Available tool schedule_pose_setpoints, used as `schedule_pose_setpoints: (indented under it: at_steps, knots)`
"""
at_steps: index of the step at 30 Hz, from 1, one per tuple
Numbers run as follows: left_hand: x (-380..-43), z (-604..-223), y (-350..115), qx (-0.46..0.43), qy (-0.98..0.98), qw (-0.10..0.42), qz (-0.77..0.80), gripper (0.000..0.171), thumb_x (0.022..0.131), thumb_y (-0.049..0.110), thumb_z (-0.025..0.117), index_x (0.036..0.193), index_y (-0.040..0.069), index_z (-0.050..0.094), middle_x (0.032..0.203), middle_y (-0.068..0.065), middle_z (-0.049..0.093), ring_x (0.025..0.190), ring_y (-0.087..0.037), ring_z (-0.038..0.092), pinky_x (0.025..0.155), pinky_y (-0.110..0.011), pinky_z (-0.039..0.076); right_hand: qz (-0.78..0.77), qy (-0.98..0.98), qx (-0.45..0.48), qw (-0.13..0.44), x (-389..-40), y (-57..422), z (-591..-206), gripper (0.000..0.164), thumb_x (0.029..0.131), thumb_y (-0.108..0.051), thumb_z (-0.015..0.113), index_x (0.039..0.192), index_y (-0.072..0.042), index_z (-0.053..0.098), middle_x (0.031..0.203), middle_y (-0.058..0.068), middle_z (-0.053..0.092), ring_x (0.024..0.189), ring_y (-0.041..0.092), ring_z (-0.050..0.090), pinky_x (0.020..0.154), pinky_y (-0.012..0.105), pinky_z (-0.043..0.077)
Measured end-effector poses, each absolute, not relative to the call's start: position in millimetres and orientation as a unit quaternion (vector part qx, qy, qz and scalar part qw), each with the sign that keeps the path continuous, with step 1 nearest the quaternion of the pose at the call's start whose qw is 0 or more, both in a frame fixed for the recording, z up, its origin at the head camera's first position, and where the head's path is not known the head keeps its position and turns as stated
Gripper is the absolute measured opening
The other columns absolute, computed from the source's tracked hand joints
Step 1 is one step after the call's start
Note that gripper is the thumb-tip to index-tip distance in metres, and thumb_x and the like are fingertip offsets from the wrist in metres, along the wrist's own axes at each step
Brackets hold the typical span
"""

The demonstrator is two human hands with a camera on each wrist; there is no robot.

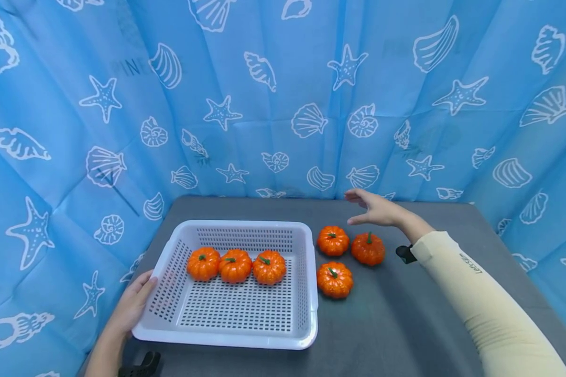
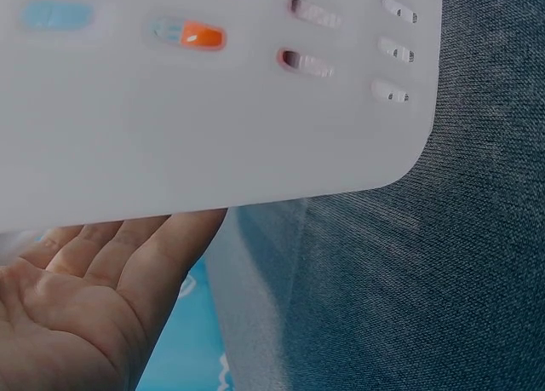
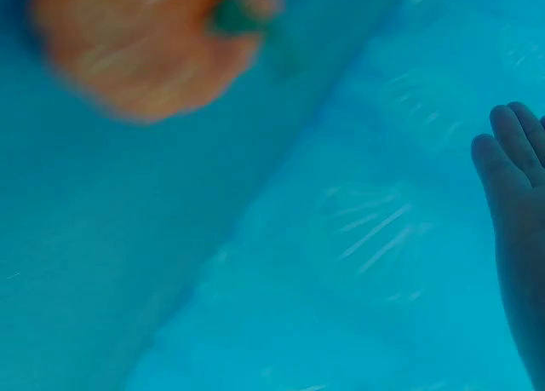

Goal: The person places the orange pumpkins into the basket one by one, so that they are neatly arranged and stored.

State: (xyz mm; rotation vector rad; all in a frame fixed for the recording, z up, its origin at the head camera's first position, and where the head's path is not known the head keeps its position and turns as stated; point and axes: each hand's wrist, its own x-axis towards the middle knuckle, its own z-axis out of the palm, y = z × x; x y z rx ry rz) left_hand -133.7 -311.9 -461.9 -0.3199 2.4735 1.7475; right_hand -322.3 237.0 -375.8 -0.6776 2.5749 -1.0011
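A white perforated plastic basket [image 1: 221, 340] holds three small orange pumpkins in a row, left [image 1: 203, 266], middle [image 1: 235, 268] and right [image 1: 269, 269]. My left hand [image 1: 131, 305] grips the basket's left rim; in the left wrist view its fingers [image 2: 183, 246] go behind the basket's edge. Just right of the basket are three more pumpkins, back [image 1: 333, 243], front [image 1: 335, 283] and right [image 1: 368, 251]. Above and behind these, my right hand [image 1: 377, 208] hovers with fingers extended and thumb apart, holding nothing. A blurred pumpkin [image 3: 145, 50] shows in the right wrist view.
All of this stands on a dark grey cloth-covered table [image 1: 396, 324]. A blue curtain [image 1: 283, 104] with white shell and starfish prints hangs along its back and both sides.
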Motion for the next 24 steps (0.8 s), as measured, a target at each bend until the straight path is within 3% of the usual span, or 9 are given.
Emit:
schedule_pose_setpoints:
  at_steps: [10, 17, 24]
  knots:
    - [-133, -461, -312, -0.105, 0.807, 0.05, 0.578, 0.063, 0.1, 0.05, 0.035, 0.148, 0.011, 0.024, 0.129, -0.031, 0.05, 0.093, -0.034, 0.069, 0.069, -0.049, 0.058, -0.362, 0.898, -0.185, 0.166, -309, 295, -412, 0.083, 0.085, -0.03, 0.072, 0.142, 0.007, 0.025, 0.146, 0.032, 0.029, 0.133, 0.049, 0.03, 0.108, 0.061, 0.027]
    - [-133, -462, -312, -0.098, 0.81, 0.045, 0.577, 0.062, 0.1, 0.049, 0.034, 0.148, 0.011, 0.024, 0.129, -0.031, 0.049, 0.094, -0.035, 0.069, 0.069, -0.049, 0.058, -0.374, 0.889, -0.182, 0.192, -300, 306, -433, 0.086, 0.083, -0.024, 0.073, 0.143, 0.01, 0.021, 0.146, 0.034, 0.027, 0.133, 0.05, 0.028, 0.108, 0.063, 0.025]
    - [-133, -462, -311, -0.094, 0.81, 0.038, 0.577, 0.061, 0.1, 0.048, 0.035, 0.147, 0.01, 0.025, 0.128, -0.032, 0.05, 0.092, -0.034, 0.069, 0.068, -0.049, 0.058, -0.375, 0.88, -0.181, 0.227, -291, 308, -454, 0.094, 0.08, -0.028, 0.075, 0.143, 0.011, 0.017, 0.148, 0.035, 0.022, 0.134, 0.052, 0.024, 0.107, 0.066, 0.023]
